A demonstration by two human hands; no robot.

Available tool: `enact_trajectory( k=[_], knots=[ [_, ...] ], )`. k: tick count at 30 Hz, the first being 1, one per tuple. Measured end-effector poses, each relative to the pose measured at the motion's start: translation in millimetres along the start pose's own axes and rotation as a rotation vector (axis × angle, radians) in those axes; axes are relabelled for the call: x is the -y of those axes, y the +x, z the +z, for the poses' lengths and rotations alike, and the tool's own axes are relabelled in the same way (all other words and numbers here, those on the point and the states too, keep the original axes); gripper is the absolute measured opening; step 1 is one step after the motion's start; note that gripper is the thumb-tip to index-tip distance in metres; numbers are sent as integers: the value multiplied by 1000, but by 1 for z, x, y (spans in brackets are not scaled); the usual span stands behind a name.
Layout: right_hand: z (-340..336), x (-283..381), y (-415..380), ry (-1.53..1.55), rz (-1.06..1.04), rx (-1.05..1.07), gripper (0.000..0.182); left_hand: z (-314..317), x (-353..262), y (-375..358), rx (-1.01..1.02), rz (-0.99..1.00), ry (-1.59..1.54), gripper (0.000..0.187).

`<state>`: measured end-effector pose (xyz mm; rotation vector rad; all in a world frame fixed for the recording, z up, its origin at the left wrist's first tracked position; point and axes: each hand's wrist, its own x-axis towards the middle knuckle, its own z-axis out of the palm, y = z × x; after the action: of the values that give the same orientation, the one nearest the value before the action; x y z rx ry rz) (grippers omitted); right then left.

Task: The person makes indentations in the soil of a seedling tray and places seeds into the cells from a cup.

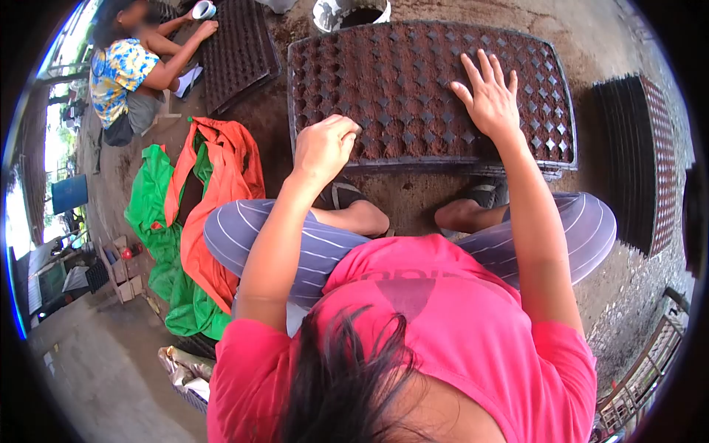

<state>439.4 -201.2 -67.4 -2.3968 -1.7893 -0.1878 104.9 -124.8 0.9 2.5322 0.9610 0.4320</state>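
A black seedling tray (432, 163) lies in front of my feet, its cells filled with dark brown soil. Cells at the left show hollows, while the soil at the right is level between grey diamond-shaped ribs. My left hand (325, 148) is over the tray's near left corner with fingers curled together in a pinch; whatever may be between them is hidden. Fingers spread, my right hand (489, 96) rests on or just above the soil at the right part of the tray, holding nothing.
At upper left another person (129, 74) holds a white cup (203, 9) beside another tray (236, 52). A white bucket (321, 16) of dark material stands behind my tray. Stacked trays (628, 162) are at right; orange (229, 162) and green (162, 251) sacks lie at left.
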Motion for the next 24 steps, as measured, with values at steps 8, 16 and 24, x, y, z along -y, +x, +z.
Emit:
enact_trajectory(
  k=[8, 16, 24],
  knots=[
    [0, -1, 1, 10, 2, 6, 75, 4, 13, 31, -4, -24, 37, 13],
    [-6, 1, 2, -12, 18, 57, 72, 7, 27, 60, -54, -6, 87, 10],
    [0, -2, 2, -2, -1, 7, 75, 7, 42, 93, -48, -1, 154, 11]
  ],
)
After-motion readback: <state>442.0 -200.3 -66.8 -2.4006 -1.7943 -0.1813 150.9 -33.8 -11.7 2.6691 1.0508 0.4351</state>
